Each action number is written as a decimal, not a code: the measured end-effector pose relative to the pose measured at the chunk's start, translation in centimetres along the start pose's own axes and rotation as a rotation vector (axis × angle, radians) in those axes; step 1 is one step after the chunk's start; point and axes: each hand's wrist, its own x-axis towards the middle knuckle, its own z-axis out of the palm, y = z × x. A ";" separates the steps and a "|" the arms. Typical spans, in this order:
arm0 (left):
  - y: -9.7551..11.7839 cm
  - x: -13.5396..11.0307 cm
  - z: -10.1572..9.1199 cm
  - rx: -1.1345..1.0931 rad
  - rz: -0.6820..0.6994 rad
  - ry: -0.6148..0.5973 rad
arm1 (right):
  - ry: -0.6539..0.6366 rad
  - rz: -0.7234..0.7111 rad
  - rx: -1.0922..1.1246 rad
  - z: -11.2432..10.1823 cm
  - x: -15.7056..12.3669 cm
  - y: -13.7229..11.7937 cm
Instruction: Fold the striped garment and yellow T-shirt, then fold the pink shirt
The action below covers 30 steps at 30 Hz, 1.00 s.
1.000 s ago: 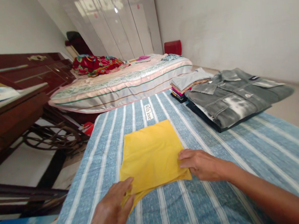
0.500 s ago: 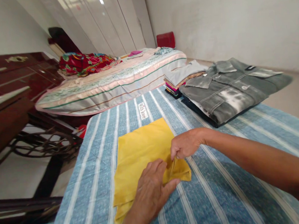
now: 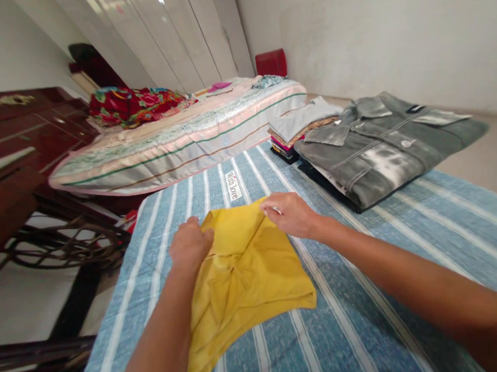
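A yellow garment (image 3: pixel 254 275) lies partly unfolded on the blue-and-white striped cloth (image 3: pixel 349 314), its far edge turned over toward me. My left hand (image 3: pixel 190 241) is closed on its far left corner, thumb toward the middle. The far right corner is pinched in my right hand (image 3: pixel 290 212), its fingers pressed together. Between the two hands the fabric is stretched across, with creases gathered near the centre. The near edge lies loose on the cloth, the left part reaching toward the bottom of the view.
A folded grey denim jacket (image 3: pixel 389 149) lies at the right, beside a small stack of folded clothes (image 3: pixel 303 121). Beyond is a bed (image 3: pixel 195 141) with a red floral bundle (image 3: pixel 138 104). A dark wooden stand with an iron wheel (image 3: pixel 62 245) is at the left.
Both hands have moved to the far edge, the left going forward and left. The garment's upper layer is turned over and its near part spread out. My left hand has closed on it.
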 end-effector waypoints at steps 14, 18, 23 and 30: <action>6.8 -3.9 6.6 0.083 0.949 -0.246 | -0.014 0.287 -0.113 5.3 -4.3 2.2; 8.5 -1.9 6.0 0.218 1.065 -0.418 | 0.002 0.306 -0.090 5.4 -4.6 2.2; 10.2 -0.4 5.0 0.372 1.091 -0.512 | 0.018 0.313 -0.091 5.5 -4.7 2.4; 10.2 0.6 3.7 0.282 1.092 -0.590 | 0.021 0.298 -0.039 5.8 -4.0 2.3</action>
